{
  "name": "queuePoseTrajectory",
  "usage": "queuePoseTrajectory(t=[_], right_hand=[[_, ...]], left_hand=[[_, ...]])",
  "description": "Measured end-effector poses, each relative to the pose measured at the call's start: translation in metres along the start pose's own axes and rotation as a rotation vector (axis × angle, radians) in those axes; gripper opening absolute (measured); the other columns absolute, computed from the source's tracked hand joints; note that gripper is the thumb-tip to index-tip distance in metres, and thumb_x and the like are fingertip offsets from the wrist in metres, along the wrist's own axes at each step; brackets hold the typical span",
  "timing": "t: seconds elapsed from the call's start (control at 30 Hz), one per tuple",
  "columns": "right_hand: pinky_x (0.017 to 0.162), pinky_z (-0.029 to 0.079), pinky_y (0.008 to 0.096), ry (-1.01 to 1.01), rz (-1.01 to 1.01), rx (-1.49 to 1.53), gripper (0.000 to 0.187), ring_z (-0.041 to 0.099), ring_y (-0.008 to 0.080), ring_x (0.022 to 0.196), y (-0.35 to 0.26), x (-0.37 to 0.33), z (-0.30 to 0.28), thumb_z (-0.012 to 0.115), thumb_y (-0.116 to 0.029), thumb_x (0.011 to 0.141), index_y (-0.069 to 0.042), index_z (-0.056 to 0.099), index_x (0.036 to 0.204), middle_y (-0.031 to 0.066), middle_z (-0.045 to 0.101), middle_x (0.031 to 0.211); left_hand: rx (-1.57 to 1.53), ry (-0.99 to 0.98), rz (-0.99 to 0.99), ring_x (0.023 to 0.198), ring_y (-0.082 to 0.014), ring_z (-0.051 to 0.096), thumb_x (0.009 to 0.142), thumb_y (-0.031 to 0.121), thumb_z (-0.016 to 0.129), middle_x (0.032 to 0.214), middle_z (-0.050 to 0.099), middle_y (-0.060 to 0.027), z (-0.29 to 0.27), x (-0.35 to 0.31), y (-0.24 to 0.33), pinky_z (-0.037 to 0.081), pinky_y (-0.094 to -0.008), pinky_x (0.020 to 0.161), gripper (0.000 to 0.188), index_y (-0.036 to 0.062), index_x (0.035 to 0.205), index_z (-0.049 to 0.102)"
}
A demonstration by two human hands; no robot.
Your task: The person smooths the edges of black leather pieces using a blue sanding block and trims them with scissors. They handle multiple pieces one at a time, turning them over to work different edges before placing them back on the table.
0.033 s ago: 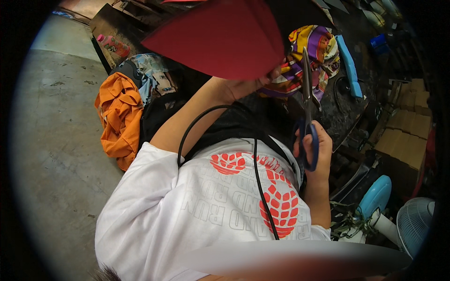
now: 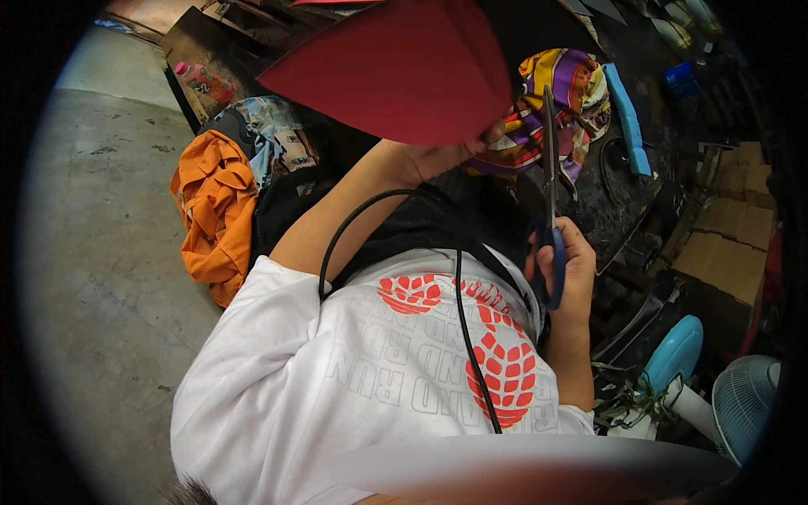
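Observation:
A dark red sheet point(image 2: 396, 76), smooth and with a curved lower edge, is held up in front of me by my left hand point(image 2: 442, 158). The fingers close on its lower right edge and are partly hidden by it. My right hand point(image 2: 574, 261) grips long metal scissors point(image 2: 551, 156) by their blue handles, with the blades pointing away from me. The blades look nearly together and stand to the right of the sheet, apart from it. Past the scissors lies a crumpled multicoloured cloth point(image 2: 560, 76) on a dark work surface point(image 2: 619, 202).
A light blue strip point(image 2: 627, 118) lies right of the cloth. On my left are orange fabric point(image 2: 215, 210) and a pink-capped bottle point(image 2: 202, 82). Cardboard boxes point(image 2: 720, 252), a blue disc-shaped part point(image 2: 676, 349) and a fan point(image 2: 747, 404) stand at the right. A black cable point(image 2: 465, 337) hangs across my shirt.
The scissors have turned slightly in my right hand, so their handles now show more edge-on. The red sheet and my left hand have barely shifted.

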State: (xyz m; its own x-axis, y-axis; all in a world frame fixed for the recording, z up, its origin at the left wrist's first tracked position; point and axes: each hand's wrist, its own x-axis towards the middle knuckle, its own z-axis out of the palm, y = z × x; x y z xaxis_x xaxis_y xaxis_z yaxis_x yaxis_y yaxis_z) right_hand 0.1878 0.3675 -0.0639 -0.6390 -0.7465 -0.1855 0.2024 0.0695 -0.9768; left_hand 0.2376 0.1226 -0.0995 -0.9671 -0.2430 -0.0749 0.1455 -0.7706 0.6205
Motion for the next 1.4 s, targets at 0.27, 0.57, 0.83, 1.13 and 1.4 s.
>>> queuePoseTrajectory(t=[0.27, 0.57, 0.83, 1.13, 1.4], right_hand=[[0.057, 0.043, 0.0241, 0.079, -0.114, -0.545, 0.038, 0.054, 0.0078, 0.06, 0.0, 0.01, 0.008, 0.082, -0.016, 0.069, -0.003, 0.06, 0.097, 0.0008, 0.058, 0.068], [0.057, 0.043, 0.0189, -0.099, 0.023, 0.006, 0.028, 0.057, 0.0065, 0.062, 0.003, 0.008, 0.004, 0.074, -0.015, 0.086, 0.002, 0.057, 0.101, 0.0017, 0.06, 0.074], [0.06, 0.046, 0.0195, -0.049, 0.022, -0.073, 0.031, 0.061, 0.0077, 0.066, -0.005, 0.006, -0.001, 0.078, -0.014, 0.08, 0.002, 0.059, 0.098, 0.0026, 0.062, 0.076], [0.057, 0.045, 0.0211, 0.077, -0.06, -0.388, 0.026, 0.057, 0.006, 0.061, -0.01, -0.001, 0.005, 0.08, -0.011, 0.078, 0.001, 0.061, 0.093, 0.001, 0.061, 0.068], [0.057, 0.042, 0.0178, -0.033, 0.014, 0.092, 0.03, 0.056, 0.0061, 0.061, -0.004, 0.004, 0.004, 0.079, -0.014, 0.078, 0.001, 0.06, 0.096, 0.0018, 0.058, 0.076]], left_hand=[[-0.022, -0.048, -0.055, 0.071, -0.0076, 0.058, 0.097, 0.033, 0.054, 0.101, 0.06, -0.0069, -0.005, 0.002, -0.001, 0.044, -0.015, 0.05, 0.035, 0.0061, 0.119, 0.053], [-0.096, -0.19, 0.01, 0.067, -0.0057, 0.059, 0.094, 0.028, 0.062, 0.104, 0.059, -0.0073, -0.001, 0.003, -0.004, 0.047, -0.0149, 0.05, 0.036, 0.0057, 0.12, 0.053], [-0.092, -0.028, -0.064, 0.059, -0.0049, 0.057, 0.097, 0.021, 0.058, 0.097, 0.061, -0.0042, -0.009, 0.007, -0.005, 0.046, -0.0146, 0.044, 0.018, 0.0076, 0.108, 0.055], [-0.034, -0.131, 0.018, 0.055, -0.0045, 0.055, 0.097, 0.02, 0.06, 0.092, 0.062, -0.0038, -0.02, 0.012, -0.009, 0.043, -0.0138, 0.043, 0.014, 0.0087, 0.103, 0.055], [-0.086, -0.125, -0.03, 0.061, -0.0027, 0.056, 0.097, 0.025, 0.058, 0.094, 0.061, -0.0037, -0.011, 0.007, -0.004, 0.043, -0.013, 0.046, 0.022, 0.0087, 0.112, 0.056]])
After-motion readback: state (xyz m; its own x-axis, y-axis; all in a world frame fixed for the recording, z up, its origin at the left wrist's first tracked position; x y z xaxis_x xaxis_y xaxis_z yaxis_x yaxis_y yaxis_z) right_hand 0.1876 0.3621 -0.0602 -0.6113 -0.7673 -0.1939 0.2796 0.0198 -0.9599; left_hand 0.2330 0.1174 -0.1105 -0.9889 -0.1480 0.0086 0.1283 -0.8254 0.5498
